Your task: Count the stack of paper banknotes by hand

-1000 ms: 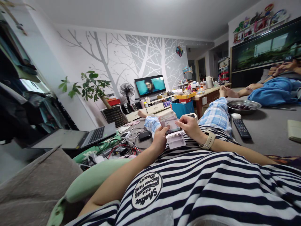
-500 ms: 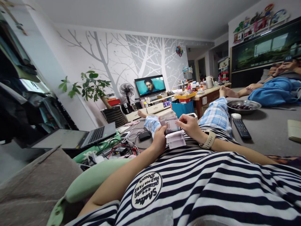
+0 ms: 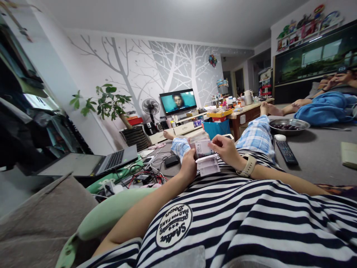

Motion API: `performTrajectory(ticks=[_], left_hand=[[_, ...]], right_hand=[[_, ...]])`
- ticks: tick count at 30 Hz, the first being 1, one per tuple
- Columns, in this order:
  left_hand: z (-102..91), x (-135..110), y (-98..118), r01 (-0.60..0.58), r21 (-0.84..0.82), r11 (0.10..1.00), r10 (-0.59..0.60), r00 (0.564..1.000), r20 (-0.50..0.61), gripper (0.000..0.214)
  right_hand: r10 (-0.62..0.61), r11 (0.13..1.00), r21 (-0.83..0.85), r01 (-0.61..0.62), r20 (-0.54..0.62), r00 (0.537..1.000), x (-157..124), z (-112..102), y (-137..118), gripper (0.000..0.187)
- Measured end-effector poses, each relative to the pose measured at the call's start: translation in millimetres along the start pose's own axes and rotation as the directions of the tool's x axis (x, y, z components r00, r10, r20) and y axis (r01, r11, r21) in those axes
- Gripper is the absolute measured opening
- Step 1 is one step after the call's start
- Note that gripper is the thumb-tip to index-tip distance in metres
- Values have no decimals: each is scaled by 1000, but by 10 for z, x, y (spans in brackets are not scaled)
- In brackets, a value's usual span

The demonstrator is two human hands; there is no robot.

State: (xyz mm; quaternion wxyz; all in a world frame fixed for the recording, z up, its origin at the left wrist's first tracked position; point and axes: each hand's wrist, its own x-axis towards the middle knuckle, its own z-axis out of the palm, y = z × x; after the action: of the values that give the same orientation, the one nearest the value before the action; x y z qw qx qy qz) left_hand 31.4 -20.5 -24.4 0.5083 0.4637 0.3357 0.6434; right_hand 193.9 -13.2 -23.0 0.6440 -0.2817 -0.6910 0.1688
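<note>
My left hand [image 3: 189, 162] is closed around a stack of banknotes [image 3: 203, 147], its thumb lying along the near left edge. The far notes fan upward, while the near ends fold down over my striped shirt. At the stack's right edge, my right hand [image 3: 225, 149] pinches a note between thumb and fingers, and a pale watch [image 3: 247, 165] is on that wrist. The stack partly hides the left hand's fingers. Behind the right hand, a white-edged phone-like object [image 3: 230, 137] shows only in part.
On the right lie a remote control [image 3: 287, 152] and a metal bowl [image 3: 290, 131] of dark round fruit. A laptop [image 3: 117, 158] and tangled cables [image 3: 145, 175] sit to the left. Another person's legs [image 3: 287, 108] rest near a blue cloth [image 3: 323, 108]. A cluttered wooden table [image 3: 237, 117] stands beyond.
The top note's printed face has turned slightly and shows more of its print. Both hands stay almost in place, still on the banknotes.
</note>
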Motion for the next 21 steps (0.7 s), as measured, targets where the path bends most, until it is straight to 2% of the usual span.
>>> performTrajectory(ticks=[3, 9, 14, 21], left_hand=[[5, -26, 22, -61, 61, 996, 60, 998, 23, 4], [36, -30, 9, 40, -25, 999, -38, 996, 78, 4], [41, -23, 20, 151, -59, 987, -146, 986, 79, 17], [24, 37, -9, 141, -109, 984, -129, 985, 111, 24]], right_hand=[[20, 1000, -4, -20, -5, 1000, 2, 2, 6, 31], [37, 999, 16, -36, -40, 999, 8, 4, 4, 34], [32, 999, 19, -31, -75, 997, 1, 2, -17, 37], [-5, 998, 70, 6, -17, 1000, -25, 13, -6, 33]])
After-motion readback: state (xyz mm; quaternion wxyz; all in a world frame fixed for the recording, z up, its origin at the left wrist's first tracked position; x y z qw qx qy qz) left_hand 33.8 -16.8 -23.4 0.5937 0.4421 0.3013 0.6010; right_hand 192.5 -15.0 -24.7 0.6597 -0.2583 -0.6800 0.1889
